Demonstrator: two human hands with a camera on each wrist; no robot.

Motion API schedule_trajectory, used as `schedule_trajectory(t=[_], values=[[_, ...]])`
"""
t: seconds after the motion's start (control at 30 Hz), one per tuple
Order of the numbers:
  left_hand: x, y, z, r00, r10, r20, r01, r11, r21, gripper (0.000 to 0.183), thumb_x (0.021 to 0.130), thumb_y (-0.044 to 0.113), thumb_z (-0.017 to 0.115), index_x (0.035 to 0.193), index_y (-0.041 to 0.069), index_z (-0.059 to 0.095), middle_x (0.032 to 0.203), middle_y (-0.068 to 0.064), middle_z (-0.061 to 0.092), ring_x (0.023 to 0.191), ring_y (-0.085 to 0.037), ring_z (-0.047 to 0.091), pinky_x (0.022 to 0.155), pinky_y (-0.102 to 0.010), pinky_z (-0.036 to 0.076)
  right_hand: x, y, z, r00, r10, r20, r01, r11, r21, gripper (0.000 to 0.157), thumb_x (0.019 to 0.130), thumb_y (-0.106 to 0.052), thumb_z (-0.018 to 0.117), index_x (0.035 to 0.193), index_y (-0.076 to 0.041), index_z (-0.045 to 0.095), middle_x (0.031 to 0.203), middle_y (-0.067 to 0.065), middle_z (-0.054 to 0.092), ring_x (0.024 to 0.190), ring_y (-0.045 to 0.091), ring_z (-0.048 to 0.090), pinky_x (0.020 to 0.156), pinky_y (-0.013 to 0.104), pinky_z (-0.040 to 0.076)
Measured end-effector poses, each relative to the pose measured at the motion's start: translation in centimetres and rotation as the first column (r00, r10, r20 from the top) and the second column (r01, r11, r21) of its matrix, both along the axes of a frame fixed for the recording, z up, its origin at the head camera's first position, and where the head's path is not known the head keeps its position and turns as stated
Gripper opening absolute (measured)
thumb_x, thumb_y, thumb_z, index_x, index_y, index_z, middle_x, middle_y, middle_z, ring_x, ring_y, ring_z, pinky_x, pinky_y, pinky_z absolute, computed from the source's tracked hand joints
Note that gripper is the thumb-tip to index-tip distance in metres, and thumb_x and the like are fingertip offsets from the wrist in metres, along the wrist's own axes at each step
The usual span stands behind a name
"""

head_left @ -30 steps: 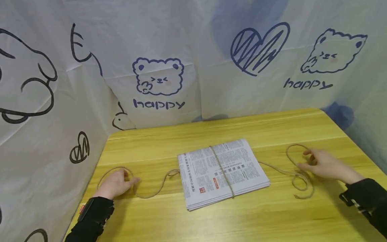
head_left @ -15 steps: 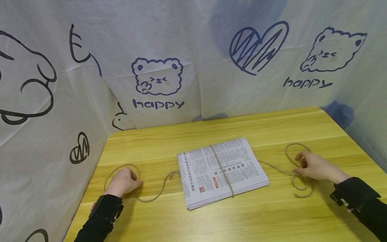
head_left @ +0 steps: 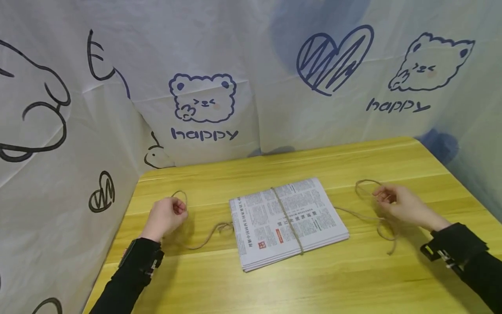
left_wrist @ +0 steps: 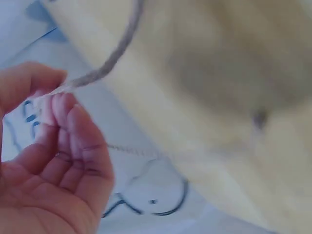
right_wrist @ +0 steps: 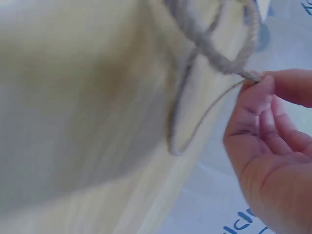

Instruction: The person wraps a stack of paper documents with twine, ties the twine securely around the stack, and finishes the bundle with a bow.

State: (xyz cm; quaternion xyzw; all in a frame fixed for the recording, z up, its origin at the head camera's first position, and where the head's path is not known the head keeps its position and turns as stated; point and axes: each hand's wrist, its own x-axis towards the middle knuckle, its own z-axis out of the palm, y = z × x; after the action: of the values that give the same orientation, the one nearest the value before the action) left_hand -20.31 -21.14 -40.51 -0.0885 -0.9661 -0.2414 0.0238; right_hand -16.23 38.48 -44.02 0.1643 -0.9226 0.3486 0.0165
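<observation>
A flat stack of folded newspapers (head_left: 255,226) lies mid-table with a band of brown twine (head_left: 287,216) across its top. Loose twine runs out from both sides of it. On the left, my left hand (head_left: 164,216) pinches the left length of twine (left_wrist: 114,58) between thumb and fingertips, and part of that twine hangs in a loop. Over on the right, my right hand (head_left: 405,207) pinches the right length of twine (right_wrist: 187,73) in the same manner. That length curls in loops beside the hand, its tail dangling below. Both hands are raised over the table, apart from the newspapers.
The yellow wood-grain table (head_left: 282,288) fills the lower view. White cloth (head_left: 266,100) with drawn bears and hearts hangs behind it and along the left side. Black sleeves and wrist straps cover both forearms.
My left hand has taken hold of the left twine, lifting it and moving toward the newspapers. The right hand has pinched the right twine, raised it and shifted slightly left. The newspapers have stayed put.
</observation>
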Motion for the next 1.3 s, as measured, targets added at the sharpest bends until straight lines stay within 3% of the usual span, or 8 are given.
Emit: schedule_trajectory(t=[0.27,0.43,0.57,0.67,0.87,1.0,1.13,1.3], values=[[-2.6,3.9,5.3,0.969,-0.028,-0.244,0.092,0.962,0.255,0.017,0.087,0.019,0.069,0.094,0.004,0.069,0.087,-0.008,0.068,0.076,-0.019,0.062,0.070,-0.034,0.052,-0.5,-1.8,2.1,0.995,-0.074,-0.069,0.066,0.991,-0.113,0.020,0.093,-0.007,0.058,0.112,0.000,0.057,0.095,0.014,0.060,0.081,0.014,0.059,0.065,0.022,0.048],[-2.8,7.1,8.7,0.960,-0.036,-0.279,0.162,0.882,0.442,0.022,0.089,0.016,0.067,0.103,0.000,0.068,0.096,-0.012,0.069,0.084,-0.020,0.064,0.073,-0.021,0.051,-0.9,-2.4,2.8,0.984,-0.129,-0.126,0.096,0.967,-0.237,0.022,0.094,-0.003,0.057,0.115,0.004,0.055,0.093,0.012,0.060,0.079,0.004,0.059,0.066,0.016,0.050],[-3.4,9.4,10.1,0.963,-0.062,-0.261,0.203,0.806,0.556,0.022,0.089,0.012,0.066,0.106,-0.002,0.067,0.101,-0.015,0.068,0.088,-0.019,0.065,0.075,-0.018,0.050,-1.6,-1.9,2.4,0.977,-0.164,-0.136,0.099,0.915,-0.391,0.025,0.094,-0.001,0.055,0.117,0.007,0.053,0.092,0.008,0.060,0.079,0.002,0.061,0.067,0.015,0.050],[-4.9,10.9,10.2,0.962,-0.089,-0.260,0.233,0.763,0.603,0.024,0.089,0.015,0.067,0.107,-0.001,0.067,0.103,-0.013,0.068,0.089,-0.017,0.065,0.078,-0.021,0.051,-3.1,0.0,0.2,0.975,-0.171,-0.143,0.083,0.873,-0.480,0.029,0.094,-0.005,0.057,0.121,0.005,0.053,0.096,0.013,0.060,0.081,0.013,0.063,0.068,0.019,0.052],[-6.5,16.5,11.9,0.947,-0.160,-0.280,0.297,0.773,0.561,0.021,0.087,0.012,0.068,0.104,0.001,0.067,0.099,-0.011,0.069,0.086,-0.019,0.064,0.079,-0.028,0.052,-5.7,4.4,-5.6,0.976,-0.185,-0.112,0.078,0.786,-0.614,0.040,0.092,-0.009,0.060,0.130,-0.001,0.051,0.108,0.019,0.057,0.091,0.026,0.060,0.075,0.028,0.053],[-7.3,21.4,12.4,0.929,-0.233,-0.288,0.357,0.775,0.522,0.017,0.086,0.009,0.068,0.101,0.001,0.068,0.096,-0.009,0.069,0.082,-0.016,0.064,0.077,-0.026,0.052,-5.6,5.4,-6.6,0.966,-0.216,-0.139,0.076,0.757,-0.648,0.042,0.092,-0.005,0.059,0.133,0.000,0.048,0.111,0.018,0.057,0.094,0.024,0.059,0.077,0.027,0.051],[-7.3,25.8,11.6,0.890,-0.391,-0.232,0.455,0.779,0.432,0.020,0.088,0.009,0.067,0.106,0.001,0.067,0.101,-0.009,0.069,0.085,-0.015,0.065,0.076,-0.021,0.052,-5.2,5.3,-6.4,0.951,-0.259,-0.171,0.071,0.717,-0.693,0.043,0.091,-0.003,0.060,0.132,0.002,0.049,0.111,0.019,0.057,0.094,0.023,0.059,0.078,0.028,0.051],[-6.4,26.3,9.0,0.833,-0.546,-0.092,0.546,0.781,0.302,0.031,0.092,0.012,0.062,0.121,0.003,0.060,0.112,-0.011,0.065,0.096,-0.016,0.064,0.082,-0.019,0.050,-5.0,4.8,-6.4,0.935,-0.284,-0.212,0.085,0.761,-0.643,0.042,0.091,-0.003,0.061,0.131,0.000,0.049,0.111,0.019,0.057,0.094,0.023,0.060,0.079,0.029,0.050]])
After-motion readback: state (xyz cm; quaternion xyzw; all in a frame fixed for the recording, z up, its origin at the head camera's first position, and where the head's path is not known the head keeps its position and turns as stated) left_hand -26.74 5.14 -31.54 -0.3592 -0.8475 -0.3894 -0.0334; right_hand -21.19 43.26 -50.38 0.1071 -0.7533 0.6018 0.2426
